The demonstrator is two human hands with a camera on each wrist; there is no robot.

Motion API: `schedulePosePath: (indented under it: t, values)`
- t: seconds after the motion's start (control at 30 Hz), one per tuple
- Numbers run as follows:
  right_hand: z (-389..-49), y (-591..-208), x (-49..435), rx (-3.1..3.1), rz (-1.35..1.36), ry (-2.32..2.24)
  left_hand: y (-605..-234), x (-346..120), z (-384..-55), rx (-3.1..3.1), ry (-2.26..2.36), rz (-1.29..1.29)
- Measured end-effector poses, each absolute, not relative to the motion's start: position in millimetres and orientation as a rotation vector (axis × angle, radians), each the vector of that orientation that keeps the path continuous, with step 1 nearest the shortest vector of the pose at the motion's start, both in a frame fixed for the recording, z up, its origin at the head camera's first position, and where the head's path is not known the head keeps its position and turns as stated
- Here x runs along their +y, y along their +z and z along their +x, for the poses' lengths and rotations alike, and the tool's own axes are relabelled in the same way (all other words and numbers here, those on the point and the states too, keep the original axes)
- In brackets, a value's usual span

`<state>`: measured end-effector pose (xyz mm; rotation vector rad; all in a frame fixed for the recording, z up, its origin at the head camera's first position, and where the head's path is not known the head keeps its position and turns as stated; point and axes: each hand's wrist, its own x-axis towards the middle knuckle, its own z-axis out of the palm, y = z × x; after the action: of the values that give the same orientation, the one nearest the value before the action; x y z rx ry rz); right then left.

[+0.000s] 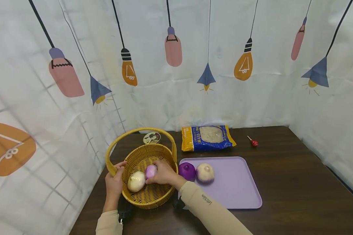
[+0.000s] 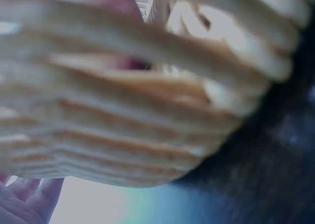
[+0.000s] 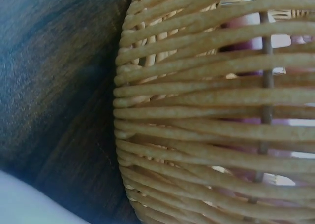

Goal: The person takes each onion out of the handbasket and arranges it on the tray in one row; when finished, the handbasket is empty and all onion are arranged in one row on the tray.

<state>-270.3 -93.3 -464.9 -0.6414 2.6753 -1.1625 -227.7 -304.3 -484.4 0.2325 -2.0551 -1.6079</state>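
Note:
A yellow woven basket (image 1: pixel 147 202) with a tall arched handle stands on the dark table. My left hand (image 1: pixel 114 182) grips it at its left rim, by the foot of the handle. Inside the basket my right hand (image 1: pixel 162 173) holds a light purple onion (image 1: pixel 150 171) between thumb and fingers. A whitish onion (image 1: pixel 136 181) lies just left of it on the basket floor. Both wrist views are filled by the basket's weave (image 2: pixel 123 115), with purple showing through the gaps in the right wrist view. Part of my left hand shows at the lower left of its wrist view.
Right of the basket lies a lilac tray (image 1: pixel 232 186) bearing a dark purple onion (image 1: pixel 187 171) and a pale purple-white onion (image 1: pixel 205 173). Behind are a blue-and-yellow food packet (image 1: pixel 207 138), a round decorated tin (image 1: pixel 151 138) and a red lollipop (image 1: pixel 254 143). Printed curtains surround the table.

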Motion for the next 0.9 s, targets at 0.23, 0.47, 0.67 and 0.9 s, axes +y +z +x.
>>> schedulePosePath:
  t: [0.23,0.47,0.67,0.9]
  values:
    - [-270,-464,-93,2.722,-0.625,-1.268,-491,-307,-231,-2.054,-1.565,0.224]
    - [-263,-459,-92,2.717,-0.61,-1.333,-463,-293,-213,-2.092,-1.578,0.253]
    - [-254,-448,-83,2.697,-0.675,-1.392,-484,-304,-225,-2.083,-1.572,0.273]
    - [-244,-441,-69,2.713,-0.712,-1.428,-481,-302,-224,-2.065,-1.575,0.268]
